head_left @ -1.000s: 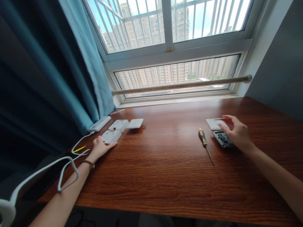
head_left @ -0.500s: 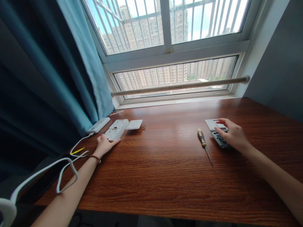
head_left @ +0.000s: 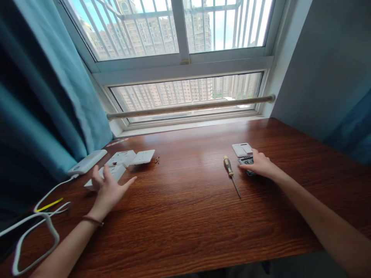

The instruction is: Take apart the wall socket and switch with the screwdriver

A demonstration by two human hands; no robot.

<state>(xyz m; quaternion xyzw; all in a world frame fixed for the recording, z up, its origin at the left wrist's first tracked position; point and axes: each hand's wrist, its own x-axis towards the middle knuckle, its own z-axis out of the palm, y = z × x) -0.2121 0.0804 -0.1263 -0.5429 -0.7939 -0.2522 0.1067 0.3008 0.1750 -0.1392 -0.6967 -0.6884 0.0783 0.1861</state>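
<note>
My left hand (head_left: pixel 108 189) is open, fingers spread, over the near end of a white box-shaped part (head_left: pixel 117 171). Behind that lies another white box (head_left: pixel 122 157), with a white socket panel (head_left: pixel 145 156) beside it. A few small screws (head_left: pixel 157 160) lie right of the panel. On the right, my right hand (head_left: pixel 262 164) has its thumb and fingers around a grey and black switch frame (head_left: pixel 245 160) lying on the desk, partly hidden by the hand. A white switch plate (head_left: pixel 242 150) sits just behind it. The screwdriver (head_left: pixel 228 166) lies left of my right hand, tip toward me.
A white power strip (head_left: pixel 87 162) with a white cable (head_left: pixel 53 189) lies at the desk's left side, near a yellow strip (head_left: pixel 50 204). Blue curtain (head_left: pixel 72 96) hangs at the left. A window with a horizontal rail (head_left: pixel 191 109) rises behind the wooden desk (head_left: pixel 179 224).
My view has swung right. My left hand has lifted off the white boxes, its fingers spreading; the nearer box now sits askew from the other. My right hand has closed around the switch frame.
</note>
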